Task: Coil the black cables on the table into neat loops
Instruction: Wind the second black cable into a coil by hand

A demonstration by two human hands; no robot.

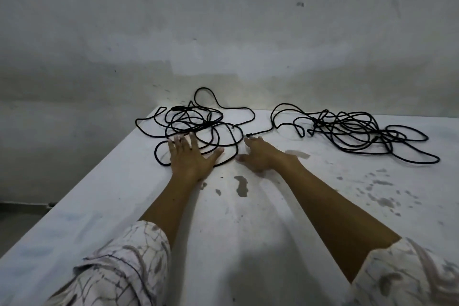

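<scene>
A white table (285,218) carries grey stains (241,186) near its centre and toward 3 o'clock; a scuffed wall (223,32) stands behind it. Two tangled black cables lie at the far edge: the left cable (198,122) at 11 o'clock, the right cable (352,131) at 1 o'clock, apart from each other. The left hand (190,156) lies flat, fingers spread and released, across the left cable's near loops. The right hand (260,155) rests palm down, fingers extended, grasping nothing, fingertips just beside a cable-end plug (250,135).
</scene>
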